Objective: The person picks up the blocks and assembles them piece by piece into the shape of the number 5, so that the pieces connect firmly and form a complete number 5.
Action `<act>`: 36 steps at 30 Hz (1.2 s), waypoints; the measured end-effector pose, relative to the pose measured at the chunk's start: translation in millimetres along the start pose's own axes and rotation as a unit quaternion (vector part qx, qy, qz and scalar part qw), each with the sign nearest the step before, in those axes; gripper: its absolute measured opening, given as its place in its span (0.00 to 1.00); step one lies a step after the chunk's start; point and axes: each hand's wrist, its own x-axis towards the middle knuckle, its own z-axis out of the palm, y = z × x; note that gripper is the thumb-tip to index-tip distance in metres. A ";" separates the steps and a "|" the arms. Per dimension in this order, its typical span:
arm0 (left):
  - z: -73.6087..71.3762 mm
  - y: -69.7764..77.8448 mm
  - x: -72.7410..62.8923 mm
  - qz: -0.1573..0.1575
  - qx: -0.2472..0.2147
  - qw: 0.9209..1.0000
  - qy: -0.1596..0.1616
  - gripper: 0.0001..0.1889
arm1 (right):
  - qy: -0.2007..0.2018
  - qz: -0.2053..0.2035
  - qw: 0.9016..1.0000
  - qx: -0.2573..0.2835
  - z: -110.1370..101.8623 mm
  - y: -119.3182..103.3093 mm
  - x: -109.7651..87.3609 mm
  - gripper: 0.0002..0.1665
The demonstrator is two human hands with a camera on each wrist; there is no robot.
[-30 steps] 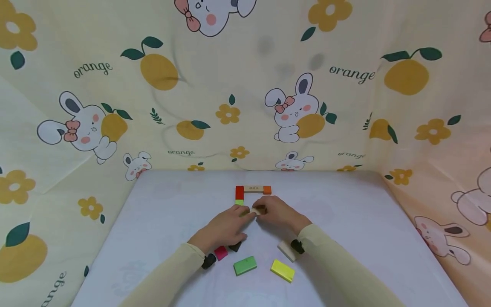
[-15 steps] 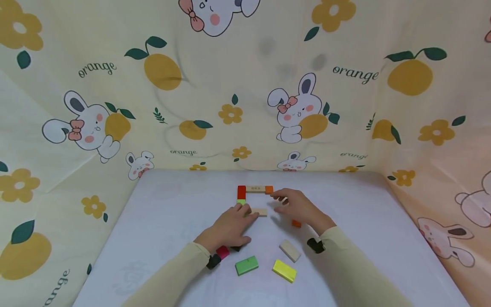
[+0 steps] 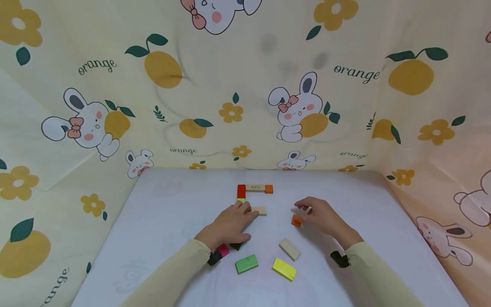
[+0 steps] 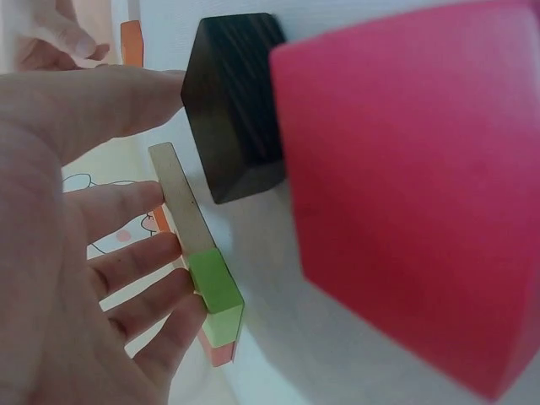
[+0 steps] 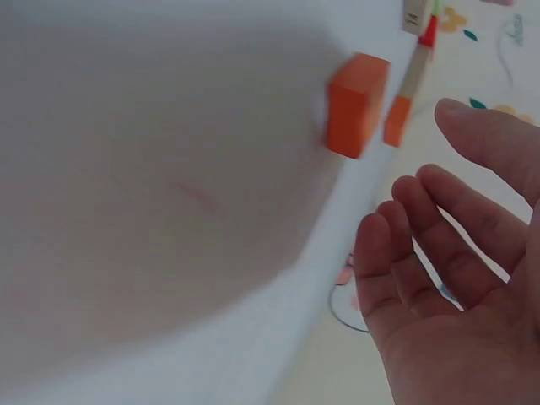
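Nearest to where I stand, the yellow block [image 3: 284, 269] and green block [image 3: 246, 264] lie loose on the desk [image 3: 145, 221], with the pale block [image 3: 289, 249] just beyond, spread apart, perhaps so each is easy to pick up. The pink block [image 3: 223, 250] and black block [image 3: 236, 246] sit partly under the left hand [image 3: 229, 226]. That hand's fingers are extended, grasping nothing; their tips touch the near plank [image 3: 262, 211] and lime block [image 3: 241, 200], which I take as steadying that joint. The right hand [image 3: 322, 217] is released, its fingers loosely bent and holding nothing, near the loose orange block [image 3: 296, 220]. Farther off, the red block [image 3: 241, 191] continues from the lime one and meets the far plank [image 3: 255, 188], capped by the end orange block [image 3: 269, 189]; they touch end to end, seemingly to make one continuous outline.
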 end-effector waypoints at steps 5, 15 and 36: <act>-2.6 1.1 0.1 -0.001 0.000 1.000 0.002 0.35 | -0.010 0.021 1.000 -0.007 9.1 2.9 -3.0 0.22; -4.0 1.9 1.7 -0.007 -0.011 1.000 -0.010 0.36 | -0.025 0.028 0.999 -0.018 17.4 7.7 -1.2 0.19; -1.1 -0.4 3.3 -0.015 -0.009 1.000 -0.018 0.36 | -0.028 -0.024 0.999 -0.027 20.8 -27.1 31.8 0.20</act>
